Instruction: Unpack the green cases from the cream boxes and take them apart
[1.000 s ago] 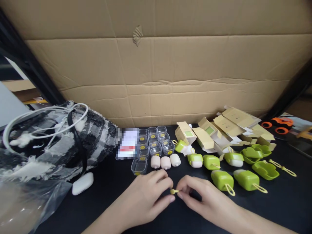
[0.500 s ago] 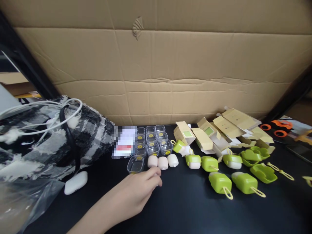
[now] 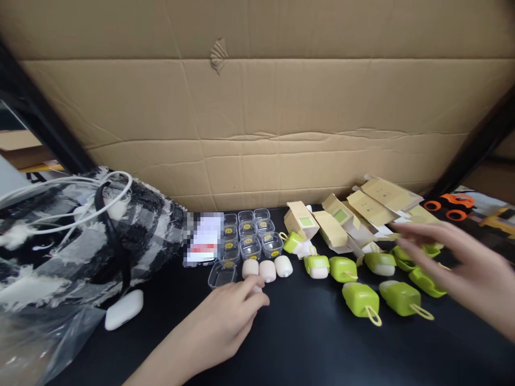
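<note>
My left hand (image 3: pixel 233 313) rests low over the black table, fingers curled together. A sliver of something pale shows between them, too hidden to name. Just beyond the fingertips stand two pale pink rounded cases (image 3: pixel 267 271) and a white one (image 3: pixel 284 266) in a row. A clear square plastic cup (image 3: pixel 222 274) lies beside them on the left. My right hand (image 3: pixel 462 268), smeared by motion, reaches in from the right with fingers stretched and apart. It hangs over green covers (image 3: pixel 426 281), partly hiding them. Nothing shows in its grasp.
Clear cups with smiley stickers (image 3: pixel 250 246) stand in rows beside a blurred-out phone (image 3: pixel 206 238). Several green loop-strapped covers (image 3: pixel 362 300) lie to the right. Opened cartons (image 3: pixel 332 230) lie behind. A fuzzy checked bag (image 3: pixel 148 230) and white case (image 3: pixel 124 310) sit left.
My right hand has come into view from the right, over the green covers. My left hand stays by the pink cases. The whole view has shifted slightly.
</note>
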A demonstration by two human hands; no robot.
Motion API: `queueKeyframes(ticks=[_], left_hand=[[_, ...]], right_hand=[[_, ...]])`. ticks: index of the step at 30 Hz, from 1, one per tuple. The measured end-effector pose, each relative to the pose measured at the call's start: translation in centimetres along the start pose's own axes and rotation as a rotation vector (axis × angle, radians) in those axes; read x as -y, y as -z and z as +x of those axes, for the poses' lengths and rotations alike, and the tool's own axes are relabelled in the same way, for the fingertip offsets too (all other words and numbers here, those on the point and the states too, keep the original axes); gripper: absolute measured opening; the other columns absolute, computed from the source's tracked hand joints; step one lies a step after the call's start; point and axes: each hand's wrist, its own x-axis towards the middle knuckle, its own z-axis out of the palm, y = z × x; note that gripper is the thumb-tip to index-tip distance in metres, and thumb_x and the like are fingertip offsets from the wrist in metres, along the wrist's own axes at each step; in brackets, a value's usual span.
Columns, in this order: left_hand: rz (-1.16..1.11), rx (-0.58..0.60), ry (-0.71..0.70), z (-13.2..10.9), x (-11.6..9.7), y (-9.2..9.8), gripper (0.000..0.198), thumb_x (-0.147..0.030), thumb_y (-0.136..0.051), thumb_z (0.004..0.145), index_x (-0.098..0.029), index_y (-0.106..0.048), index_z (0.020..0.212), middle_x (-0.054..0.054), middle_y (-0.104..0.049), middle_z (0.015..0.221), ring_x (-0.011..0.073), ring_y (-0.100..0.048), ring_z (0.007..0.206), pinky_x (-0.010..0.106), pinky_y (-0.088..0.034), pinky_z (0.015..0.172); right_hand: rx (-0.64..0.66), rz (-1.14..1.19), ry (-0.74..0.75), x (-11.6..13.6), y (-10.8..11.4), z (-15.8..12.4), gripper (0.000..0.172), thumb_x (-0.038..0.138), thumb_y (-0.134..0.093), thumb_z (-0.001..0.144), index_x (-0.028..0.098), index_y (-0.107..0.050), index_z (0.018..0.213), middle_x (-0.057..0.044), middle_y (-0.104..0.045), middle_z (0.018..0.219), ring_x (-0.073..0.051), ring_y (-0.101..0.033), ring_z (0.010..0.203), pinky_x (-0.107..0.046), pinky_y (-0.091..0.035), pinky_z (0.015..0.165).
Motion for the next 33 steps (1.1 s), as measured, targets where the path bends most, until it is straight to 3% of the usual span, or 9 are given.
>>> queueKeyframes(ticks=[4, 10, 13, 18, 22, 24, 27, 30, 33], left_hand=[[-0.031, -0.038, -0.013, 0.1, 0.0, -0.3, 0.033, -0.005, -0.039, 0.085, -0.02, -0.054, 0.11, 0.008, -0.058, 0.111, 0.0232, -0.063, 0.093, 0.038, -0.054, 0.078], [-0.014, -0.036, -0.006, 0.1, 0.2, -0.3, 0.031, -0.006, -0.041, 0.086, -0.02, -0.055, 0.11, 0.008, -0.059, 0.116, 0.0235, -0.064, 0.096, 0.038, -0.054, 0.081], [-0.002, -0.045, -0.004, 0.0, 0.0, -0.4, 0.028, -0.009, -0.043, 0.086, -0.02, -0.055, 0.109, 0.008, -0.059, 0.12, 0.0239, -0.063, 0.098, 0.039, -0.053, 0.083], [0.064, -0.083, -0.01, 0.2, -0.1, -0.6, 0.029, -0.012, -0.045, 0.087, -0.02, -0.055, 0.112, 0.007, -0.061, 0.117, 0.024, -0.063, 0.096, 0.039, -0.053, 0.079], [0.084, -0.132, -0.013, 0.2, -0.5, -0.5, 0.028, -0.016, -0.048, 0.087, -0.02, -0.056, 0.114, 0.01, -0.061, 0.12, 0.0279, -0.061, 0.099, 0.043, -0.05, 0.081], [-0.095, -0.187, 0.033, 0.3, -1.2, -0.6, 0.029, -0.023, -0.049, 0.089, -0.021, -0.053, 0.118, 0.011, -0.058, 0.124, 0.0277, -0.059, 0.101, 0.043, -0.048, 0.083], [-0.782, -0.165, 0.156, 1.1, -2.8, -1.3, 0.039, -0.044, -0.044, 0.092, -0.024, -0.044, 0.126, 0.008, -0.064, 0.109, 0.0152, -0.059, 0.073, 0.029, -0.048, 0.066], [-1.603, 0.137, 0.221, 2.7, -4.3, -3.1, 0.065, -0.071, -0.03, 0.083, -0.017, -0.045, 0.117, 0.005, -0.066, 0.079, 0.0081, -0.048, 0.045, 0.02, -0.035, 0.044], [-1.967, 0.378, 0.242, 3.6, -5.0, -5.2, 0.068, -0.078, -0.044, 0.072, -0.013, -0.055, 0.087, 0.002, -0.061, 0.065, 0.0051, -0.048, 0.044, 0.018, -0.029, 0.044]], right_hand=[[0.357, 0.064, 0.279, 4.6, -5.3, 6.3, 0.025, 0.035, -0.05, 0.089, 0.022, -0.054, 0.11, -0.009, -0.062, 0.107, -0.027, -0.058, 0.103, -0.044, -0.048, 0.087], [0.534, 0.06, 0.371, 6.3, -10.9, 9.2, 0.08, 0.029, -0.071, 0.069, 0.009, -0.034, 0.137, -0.014, -0.065, 0.099, -0.032, -0.057, 0.105, -0.044, -0.048, 0.087], [0.524, 0.073, 0.349, 6.3, -10.8, 9.2, 0.083, 0.028, -0.071, 0.07, 0.007, -0.03, 0.139, -0.013, -0.065, 0.096, -0.03, -0.06, 0.095, -0.044, -0.049, 0.084], [0.396, 0.136, 0.265, 6.2, -7.4, 8.0, 0.062, 0.042, -0.06, 0.084, 0.021, -0.035, 0.136, -0.012, -0.057, 0.118, -0.026, -0.054, 0.106, -0.044, -0.045, 0.09], [0.4, 0.431, 0.093, 5.8, -5.2, 5.0, 0.058, 0.045, -0.057, 0.086, 0.027, -0.035, 0.137, -0.009, -0.053, 0.122, -0.019, -0.059, 0.093, -0.038, -0.051, 0.084], [0.452, 0.652, -0.038, 5.8, -4.8, 3.4, 0.062, 0.043, -0.06, 0.085, 0.027, -0.033, 0.138, -0.009, -0.05, 0.127, -0.018, -0.059, 0.094, -0.036, -0.051, 0.083], [0.542, 0.822, -0.115, 6.6, -4.8, 1.7, 0.056, 0.039, -0.066, 0.081, 0.025, -0.042, 0.13, -0.01, -0.049, 0.128, -0.018, -0.059, 0.1, -0.032, -0.051, 0.085], [0.607, 0.854, -0.021, 7.8, -5.0, 0.8, 0.05, 0.036, -0.073, 0.076, 0.025, -0.051, 0.12, -0.006, -0.055, 0.117, -0.019, -0.057, 0.104, -0.032, -0.048, 0.091], [0.713, 0.852, 0.077, 8.9, -5.3, -0.1, 0.049, 0.032, -0.073, 0.076, 0.024, -0.053, 0.12, -0.007, -0.057, 0.118, -0.022, -0.052, 0.115, -0.036, -0.043, 0.098]])
